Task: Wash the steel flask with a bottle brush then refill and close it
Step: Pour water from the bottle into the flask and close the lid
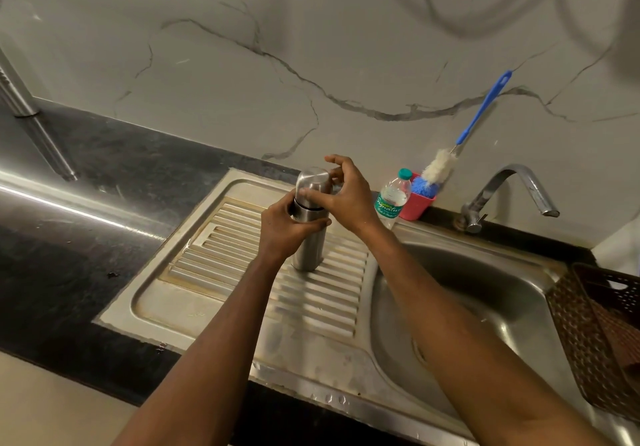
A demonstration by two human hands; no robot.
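Observation:
The steel flask (309, 251) stands upright on the ribbed drainboard (242, 238) of the sink. My left hand (284, 229) grips its body just below the cap. Above it, my right hand (343, 193) holds the flask's steel cap (312, 179) with thumb and fingers curled round it. The bottle brush (440, 165), with a blue handle and white and blue bristles, leans against the wall in a pink cup (417, 205) behind the sink.
A small plastic water bottle (391, 200) with a green cap stands beside the pink cup. The tap (502, 189) rises over the sink basin (467, 293) on the right. A brown woven basket (602, 335) sits at the basin's right edge. Dark countertop lies to the left.

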